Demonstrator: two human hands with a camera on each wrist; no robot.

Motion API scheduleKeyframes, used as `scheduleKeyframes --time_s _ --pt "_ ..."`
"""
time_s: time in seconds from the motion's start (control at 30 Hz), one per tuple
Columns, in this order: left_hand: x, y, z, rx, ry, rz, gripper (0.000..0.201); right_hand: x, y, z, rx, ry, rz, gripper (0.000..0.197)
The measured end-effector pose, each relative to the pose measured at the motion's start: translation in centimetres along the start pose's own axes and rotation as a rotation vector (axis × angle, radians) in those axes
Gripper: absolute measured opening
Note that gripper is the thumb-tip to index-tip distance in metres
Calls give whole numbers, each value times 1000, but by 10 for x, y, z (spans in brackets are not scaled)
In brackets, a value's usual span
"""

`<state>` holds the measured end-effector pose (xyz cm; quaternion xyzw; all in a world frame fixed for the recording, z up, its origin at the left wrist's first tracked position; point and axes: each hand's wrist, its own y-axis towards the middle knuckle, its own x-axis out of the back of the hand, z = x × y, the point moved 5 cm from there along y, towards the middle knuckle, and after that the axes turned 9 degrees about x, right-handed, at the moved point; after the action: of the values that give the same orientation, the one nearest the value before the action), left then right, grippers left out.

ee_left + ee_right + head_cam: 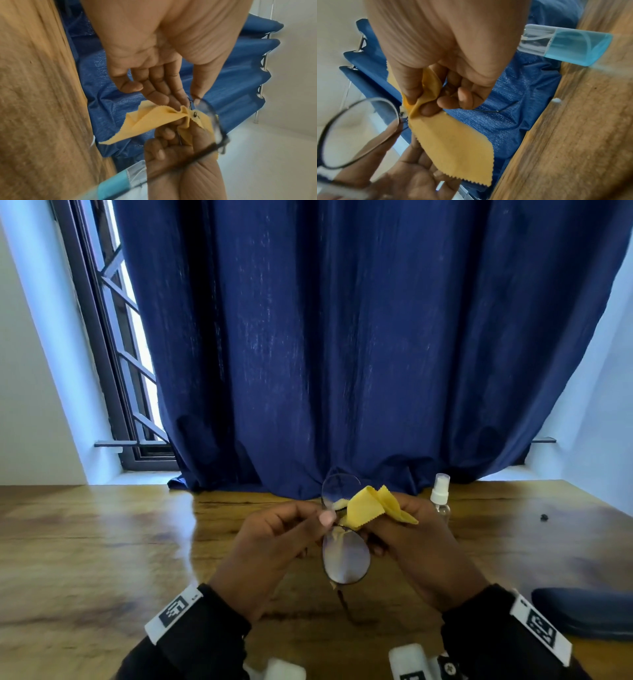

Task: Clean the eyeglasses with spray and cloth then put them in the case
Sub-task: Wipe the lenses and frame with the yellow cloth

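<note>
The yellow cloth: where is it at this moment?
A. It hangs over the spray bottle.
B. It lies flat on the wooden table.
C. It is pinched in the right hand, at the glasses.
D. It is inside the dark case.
C: the right hand pinches the yellow cloth against the eyeglasses, which the left hand holds above the table.

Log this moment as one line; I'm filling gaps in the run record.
wiping | left hand holds round thin-framed eyeglasses | right hand pinches yellow cloth at bridge
</note>
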<state>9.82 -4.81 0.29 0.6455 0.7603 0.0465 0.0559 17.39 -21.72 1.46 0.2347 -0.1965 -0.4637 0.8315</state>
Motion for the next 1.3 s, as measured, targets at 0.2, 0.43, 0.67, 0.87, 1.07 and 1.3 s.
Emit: scheduleKeyframes --time_s 0.2,0.43,0.67,0.87,1.07,1.3 --pt "7 -1 -1 -79 -11 -85 18 0 -1 -9 27 14 80 25" --pt "16 1 1 -73 -7 -186 22 4 0 -21 -135 159 2 45" --pt "7 -7 -10 -221 178 -204 13 1 -7 29 371 -452 -39 38" --pt "3 -10 -10 -223 274 -200 21 3 -4 26 531 -699 -29 29" --pt "0 -11 -12 -242 315 -205 18 3 -2 28 571 -701 -66 21" --pt "-2 -11 -11 -284 368 -198 15 6 -1 25 477 -739 -137 25"
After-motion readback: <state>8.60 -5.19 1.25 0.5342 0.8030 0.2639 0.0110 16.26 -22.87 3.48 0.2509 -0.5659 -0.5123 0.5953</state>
